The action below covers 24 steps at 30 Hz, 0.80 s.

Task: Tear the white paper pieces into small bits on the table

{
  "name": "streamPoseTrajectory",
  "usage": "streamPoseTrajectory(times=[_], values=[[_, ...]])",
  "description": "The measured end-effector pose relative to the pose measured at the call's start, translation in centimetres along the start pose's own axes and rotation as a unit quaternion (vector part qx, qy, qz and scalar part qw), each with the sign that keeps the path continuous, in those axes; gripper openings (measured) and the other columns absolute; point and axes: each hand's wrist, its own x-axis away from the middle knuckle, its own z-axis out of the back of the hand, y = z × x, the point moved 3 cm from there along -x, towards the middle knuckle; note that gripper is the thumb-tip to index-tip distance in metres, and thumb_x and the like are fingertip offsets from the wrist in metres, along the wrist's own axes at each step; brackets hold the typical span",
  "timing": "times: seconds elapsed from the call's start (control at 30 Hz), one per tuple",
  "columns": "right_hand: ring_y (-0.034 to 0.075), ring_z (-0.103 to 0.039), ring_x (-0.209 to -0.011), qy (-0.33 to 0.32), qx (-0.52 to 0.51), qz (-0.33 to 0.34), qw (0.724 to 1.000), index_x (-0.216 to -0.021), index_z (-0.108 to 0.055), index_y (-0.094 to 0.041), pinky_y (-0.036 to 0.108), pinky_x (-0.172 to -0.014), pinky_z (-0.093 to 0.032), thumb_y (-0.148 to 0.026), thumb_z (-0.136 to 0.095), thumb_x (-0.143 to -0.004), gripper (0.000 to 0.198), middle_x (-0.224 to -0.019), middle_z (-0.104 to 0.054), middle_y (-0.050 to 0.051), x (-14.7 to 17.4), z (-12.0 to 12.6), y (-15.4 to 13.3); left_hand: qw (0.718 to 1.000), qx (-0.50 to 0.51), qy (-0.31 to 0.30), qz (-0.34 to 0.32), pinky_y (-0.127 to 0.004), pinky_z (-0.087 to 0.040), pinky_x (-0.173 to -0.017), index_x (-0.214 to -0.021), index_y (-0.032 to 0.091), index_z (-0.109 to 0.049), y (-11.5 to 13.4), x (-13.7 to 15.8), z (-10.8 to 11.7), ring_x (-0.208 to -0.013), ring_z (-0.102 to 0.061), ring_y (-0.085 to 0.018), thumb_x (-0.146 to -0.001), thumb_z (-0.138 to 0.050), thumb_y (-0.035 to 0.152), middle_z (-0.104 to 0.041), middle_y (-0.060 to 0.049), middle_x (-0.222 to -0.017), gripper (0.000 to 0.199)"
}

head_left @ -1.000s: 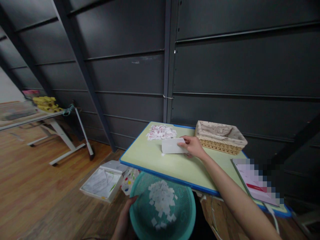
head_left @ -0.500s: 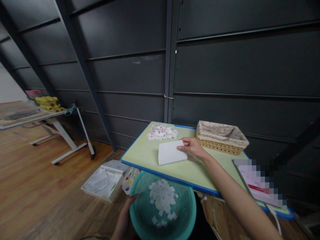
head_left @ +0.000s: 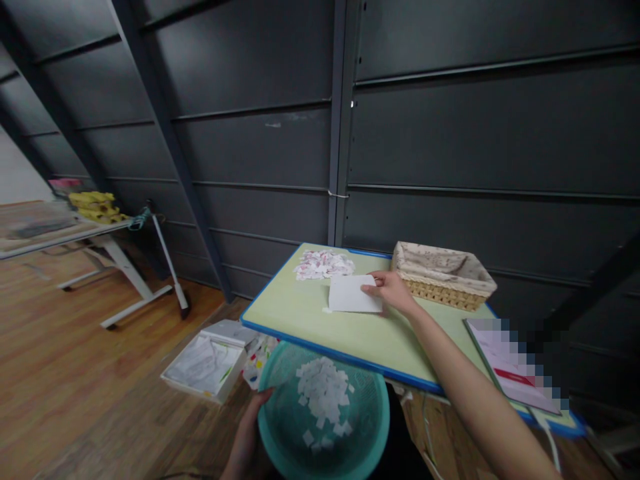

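My right hand [head_left: 393, 292] pinches the right edge of a white card [head_left: 353, 295], thumb on top, low over the pale green tabletop [head_left: 300, 313]. A small white scrap [head_left: 327, 309] shows at the card's lower left corner. Behind it lies a heap of printed paper scraps [head_left: 324, 263]. My left hand [head_left: 255, 410] grips the left rim of a turquoise plastic basket [head_left: 373, 427] below the table's front edge. Small white paper squares [head_left: 323, 390] are piled in that basket. Most of the left fingers are hidden behind the rim.
A lined wicker basket [head_left: 440, 287] stands at the table's back right. A partly pixelated flat folder [head_left: 520, 373] lies at the right end. On the floor to the left is an open white box [head_left: 200, 367]. A dark panelled wall [head_left: 260, 153] rises behind the table.
My right hand has moved the white card slightly back and to the right, and the card now looks flatter. The left hand keeps its hold on the turquoise basket.
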Motion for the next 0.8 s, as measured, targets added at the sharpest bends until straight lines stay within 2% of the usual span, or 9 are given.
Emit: streamPoseTrajectory(times=[0.1,0.2,0.27,0.33,0.4,0.5,0.63,0.7,0.8], values=[[0.010,-0.048,-0.044,-0.088,-0.039,-0.004,0.995,-0.075,-0.066,-0.011,0.020,-0.039,-0.032,-0.033,-0.071,-0.061,0.027,-0.053,-0.059,-0.001,0.5,-1.2,-0.4,1.000,0.005,-0.007,0.001,-0.048,-0.047,-0.096,-0.135,0.004,-0.043,0.0,0.0,0.1,-0.097,-0.070,-0.032,-0.077,-0.064,0.021,-0.079,-0.016,-0.088,0.064],[0.010,-0.051,-0.048,-0.174,-0.084,-0.019,0.981,-0.078,-0.067,-0.010,0.020,-0.044,-0.035,-0.035,-0.075,-0.060,0.032,-0.058,-0.062,0.001,1.2,-2.5,-0.3,1.000,0.009,0.005,-0.001,-0.048,-0.047,-0.096,-0.134,0.006,-0.046,-0.1,-0.1,0.2,-0.097,-0.070,-0.033,-0.077,-0.065,0.024,-0.079,-0.015,-0.091,0.063],[0.011,-0.054,-0.052,-0.210,-0.109,-0.025,0.971,-0.079,-0.068,-0.010,0.021,-0.047,-0.036,-0.037,-0.078,-0.057,0.036,-0.062,-0.064,0.002,1.5,-3.3,-0.3,1.000,0.005,0.005,-0.004,-0.048,-0.048,-0.096,-0.135,0.006,-0.045,-0.1,-0.2,0.3,-0.096,-0.071,-0.033,-0.077,-0.065,0.025,-0.079,-0.014,-0.091,0.064],[0.012,-0.056,-0.054,-0.213,-0.135,-0.028,0.967,-0.080,-0.068,-0.010,0.021,-0.048,-0.038,-0.039,-0.080,-0.055,0.040,-0.064,-0.066,0.003,1.6,-3.6,-0.5,1.000,0.004,-0.003,-0.004,-0.048,-0.048,-0.096,-0.136,0.005,-0.042,-0.2,-0.1,0.3,-0.095,-0.071,-0.032,-0.077,-0.065,0.025,-0.080,-0.014,-0.089,0.067],[0.014,-0.058,-0.057,-0.173,-0.168,-0.024,0.970,-0.085,-0.068,-0.010,0.023,-0.051,-0.041,-0.041,-0.081,-0.054,0.045,-0.068,-0.068,0.005,1.5,-3.6,-0.6,1.000,0.007,-0.009,-0.005,-0.047,-0.048,-0.096,-0.138,0.004,-0.040,-0.2,0.0,0.1,-0.094,-0.071,-0.032,-0.078,-0.065,0.024,-0.080,-0.014,-0.086,0.068],[0.016,-0.060,-0.059,-0.028,-0.175,-0.002,0.984,-0.090,-0.066,-0.012,0.026,-0.053,-0.044,-0.047,-0.077,-0.057,0.050,-0.073,-0.069,0.006,0.8,-2.7,-0.5,1.000,0.009,-0.012,-0.005,-0.049,-0.049,-0.094,-0.139,0.005,-0.037,-0.1,0.0,0.0,-0.094,-0.071,-0.032,-0.080,-0.063,0.026,-0.080,-0.012,-0.080,0.068],[0.021,-0.061,-0.063,0.180,-0.039,0.040,0.982,-0.085,-0.065,-0.013,0.027,-0.053,-0.041,-0.054,-0.064,-0.070,0.043,-0.076,-0.071,0.010,0.0,-0.7,0.2,1.000,0.008,0.004,-0.002,-0.049,-0.050,-0.093,-0.138,0.006,-0.040,-0.4,-0.6,0.6,-0.095,-0.071,-0.033,-0.077,-0.065,0.022,-0.080,-0.009,-0.075,0.068],[0.022,-0.062,-0.068,0.240,0.048,0.070,0.967,-0.084,-0.067,-0.014,0.028,-0.057,-0.041,-0.052,-0.058,-0.076,0.041,-0.079,-0.071,0.011,-0.2,0.3,0.5,1.000,0.004,-0.005,0.013,-0.049,-0.051,-0.091,-0.136,0.006,-0.043,-0.8,-1.1,1.2,-0.095,-0.071,-0.034,-0.075,-0.068,0.022,-0.080,-0.009,-0.074,0.068],[0.024,-0.061,-0.069,0.293,0.179,0.092,0.935,-0.086,-0.069,-0.015,0.029,-0.060,-0.038,-0.049,-0.049,-0.084,0.040,-0.077,-0.071,0.011,-0.2,1.6,0.6,0.999,0.005,-0.017,0.036,-0.050,-0.052,-0.090,-0.135,0.010,-0.044,-1.1,-1.4,1.9,-0.091,-0.072,-0.034,-0.073,-0.071,0.024,-0.080,-0.008,-0.075,0.069]])
